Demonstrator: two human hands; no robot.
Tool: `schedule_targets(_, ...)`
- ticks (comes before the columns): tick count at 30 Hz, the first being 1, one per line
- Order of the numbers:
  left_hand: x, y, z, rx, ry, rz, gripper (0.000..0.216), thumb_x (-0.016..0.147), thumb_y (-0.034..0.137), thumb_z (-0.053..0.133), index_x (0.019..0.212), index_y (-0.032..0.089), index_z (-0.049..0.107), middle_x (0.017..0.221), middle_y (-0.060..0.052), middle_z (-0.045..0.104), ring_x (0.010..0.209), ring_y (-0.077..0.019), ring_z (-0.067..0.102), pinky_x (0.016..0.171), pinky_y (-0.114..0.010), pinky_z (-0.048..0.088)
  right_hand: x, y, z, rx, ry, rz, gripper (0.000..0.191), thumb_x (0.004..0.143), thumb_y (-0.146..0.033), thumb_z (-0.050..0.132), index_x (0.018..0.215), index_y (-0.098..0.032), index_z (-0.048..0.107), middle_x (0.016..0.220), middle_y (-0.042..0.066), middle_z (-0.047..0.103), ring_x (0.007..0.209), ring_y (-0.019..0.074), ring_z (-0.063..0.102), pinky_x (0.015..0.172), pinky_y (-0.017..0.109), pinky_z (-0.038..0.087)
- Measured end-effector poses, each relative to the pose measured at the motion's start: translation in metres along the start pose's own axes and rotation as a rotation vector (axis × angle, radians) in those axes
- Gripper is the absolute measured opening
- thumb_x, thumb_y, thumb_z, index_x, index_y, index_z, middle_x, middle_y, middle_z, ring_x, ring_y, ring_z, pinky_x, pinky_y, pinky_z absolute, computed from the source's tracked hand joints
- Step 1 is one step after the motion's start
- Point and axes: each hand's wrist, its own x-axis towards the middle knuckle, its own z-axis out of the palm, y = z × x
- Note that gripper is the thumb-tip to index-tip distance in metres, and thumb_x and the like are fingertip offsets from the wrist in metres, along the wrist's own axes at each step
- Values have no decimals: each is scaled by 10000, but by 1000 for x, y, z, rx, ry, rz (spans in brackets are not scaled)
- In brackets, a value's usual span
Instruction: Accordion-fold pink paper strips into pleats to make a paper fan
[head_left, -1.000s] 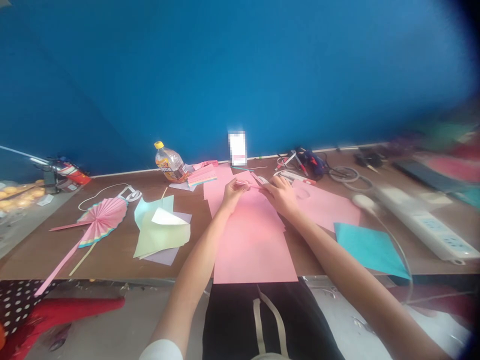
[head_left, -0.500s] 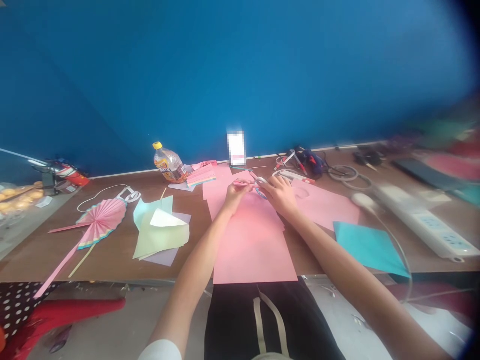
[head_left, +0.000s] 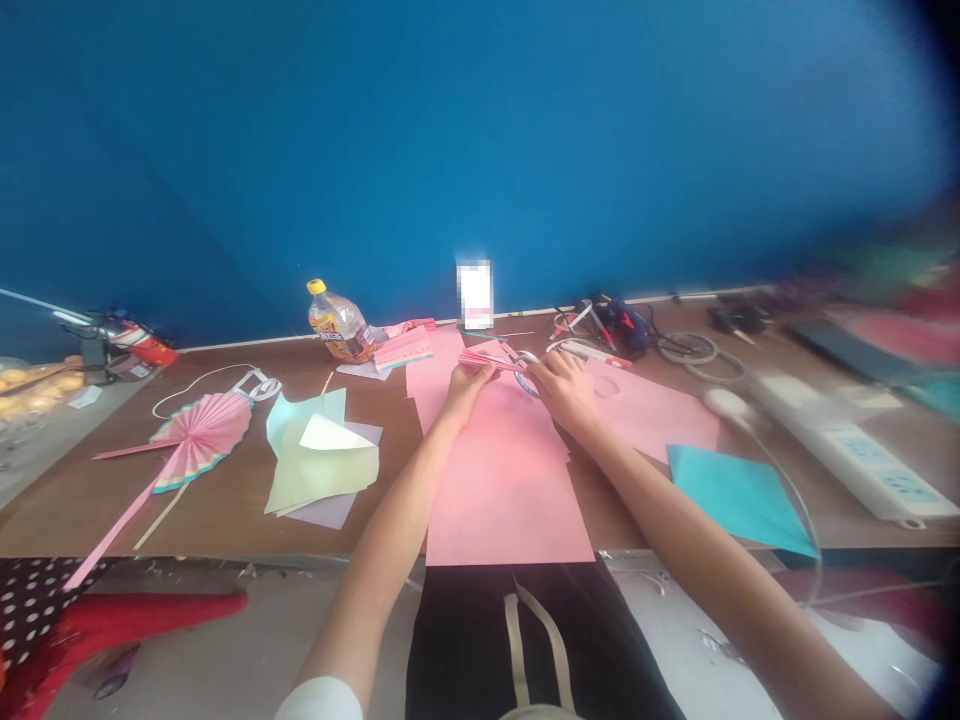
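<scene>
Over the pink sheets (head_left: 510, 500), my left hand (head_left: 466, 392) is closed on a narrow stack of pleated pink paper (head_left: 484, 359), pinched between thumb and fingers. My right hand (head_left: 564, 388) is at the stack's right end with its fingers curled. A ring with a blue edge (head_left: 526, 384) and a small white loop (head_left: 528, 357) show by its fingertips. Whether the right hand grips these or the paper is hard to make out, as the fingers hide the contact.
A pink paper fan (head_left: 201, 432) and pale coloured papers (head_left: 322, 475) lie left. Behind them stands a bottle with a yellow cap (head_left: 341, 325). Right are a teal sheet (head_left: 739, 495), a white power strip (head_left: 862, 455) and cables (head_left: 690, 350). A bright pixelated rectangle (head_left: 475, 295) stands by the wall.
The pleated paper in my left hand has tilted, so more of its folded layers show. Both hands stay close together in nearly the same place.
</scene>
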Motion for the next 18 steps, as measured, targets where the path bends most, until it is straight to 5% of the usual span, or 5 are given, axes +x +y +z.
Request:
schedule_targets(9,-5,3,6,20,-43,-6,363,721,374,724,1019,185,635,1064,-79,682,1061,-225,620,944,-402,478,-1,-2,7,-71,23,-19,285,961,-298,390,1082,-226,638,840,84,552,800,218,447,697,339,290)
schedule_targets(18,-2,0,1,-56,-46,-26,277,737,283,672,972,174,576,1017,-74,687,978,-209,648,918,-403,483,-2,-3,7,140,48,92,337,925,-361,459,1204,-237,602,921,95,557,871,235,501,750,338,384)
